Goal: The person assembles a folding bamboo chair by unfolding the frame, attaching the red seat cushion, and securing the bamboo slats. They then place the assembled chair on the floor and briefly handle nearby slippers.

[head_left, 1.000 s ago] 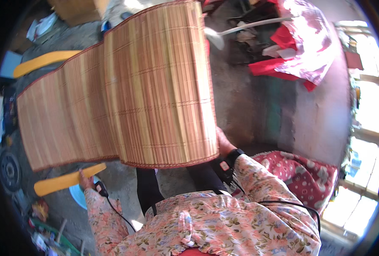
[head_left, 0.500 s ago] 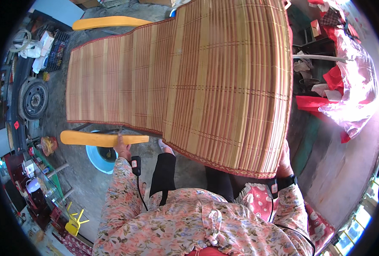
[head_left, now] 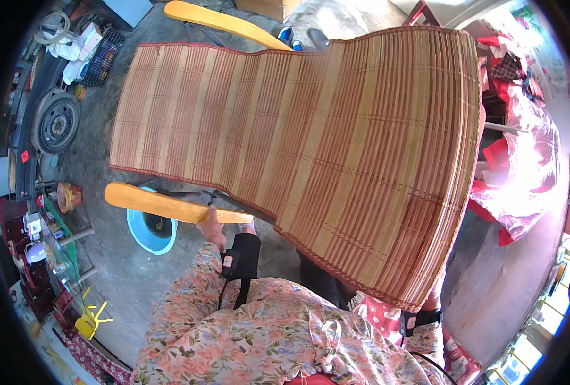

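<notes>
A reclining chair covered with a striped bamboo mat stretches across the view, its backrest end raised at the right. Along its near side runs a yellow wooden armrest, and a matching far armrest lies beyond the mat. My left hand is closed on the right part of the near armrest, thumb over the top. At the backrest's near right corner is my right hand; the mat's edge hides its fingers, so its hold does not show.
A light-blue basin stands on the floor below the near armrest. At the left are a wheel and a black crate. A yellow stool stands lower left. Red and clear plastic sheeting hangs at the right.
The chair now appears turned, with its backrest lower and farther right in view. My left hand stays on the near armrest; my right hand has become more hidden behind the mat.
</notes>
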A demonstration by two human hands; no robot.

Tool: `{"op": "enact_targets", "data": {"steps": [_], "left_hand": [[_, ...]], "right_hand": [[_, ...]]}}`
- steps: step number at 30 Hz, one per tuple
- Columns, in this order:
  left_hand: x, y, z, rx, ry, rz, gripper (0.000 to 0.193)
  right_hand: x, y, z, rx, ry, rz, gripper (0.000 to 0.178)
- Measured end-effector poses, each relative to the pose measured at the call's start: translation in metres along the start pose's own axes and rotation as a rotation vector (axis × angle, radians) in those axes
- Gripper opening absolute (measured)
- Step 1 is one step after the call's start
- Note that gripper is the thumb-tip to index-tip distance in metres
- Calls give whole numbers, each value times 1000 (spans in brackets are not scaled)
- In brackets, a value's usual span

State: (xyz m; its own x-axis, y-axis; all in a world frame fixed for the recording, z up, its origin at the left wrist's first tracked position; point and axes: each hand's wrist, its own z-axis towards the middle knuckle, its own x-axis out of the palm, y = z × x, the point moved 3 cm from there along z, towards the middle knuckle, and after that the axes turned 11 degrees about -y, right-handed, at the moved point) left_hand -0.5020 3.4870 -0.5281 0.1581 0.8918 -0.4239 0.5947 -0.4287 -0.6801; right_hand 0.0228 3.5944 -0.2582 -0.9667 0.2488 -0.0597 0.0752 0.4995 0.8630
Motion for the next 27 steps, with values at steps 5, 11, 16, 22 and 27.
{"op": "enact_targets", "data": {"steps": [5, 11, 16, 22, 27], "left_hand": [[-3, -8, 26, -45, 63, -46, 71], [-3, -30, 77, -144, 268, -135, 63], [-4, -36, 95, -259, 346, -166, 64], [-18, -46, 88, -247, 313, 34, 71], [-42, -68, 112, -132, 263, 17, 72]], "right_hand": [[1, -23, 34, 45, 40, 2, 51], [35, -84, 88, 309, 10, 158, 57], [62, -116, 117, 476, 41, 341, 63], [37, -128, 106, 501, -16, 72, 66], [22, -131, 78, 428, -163, -100, 60]]}}
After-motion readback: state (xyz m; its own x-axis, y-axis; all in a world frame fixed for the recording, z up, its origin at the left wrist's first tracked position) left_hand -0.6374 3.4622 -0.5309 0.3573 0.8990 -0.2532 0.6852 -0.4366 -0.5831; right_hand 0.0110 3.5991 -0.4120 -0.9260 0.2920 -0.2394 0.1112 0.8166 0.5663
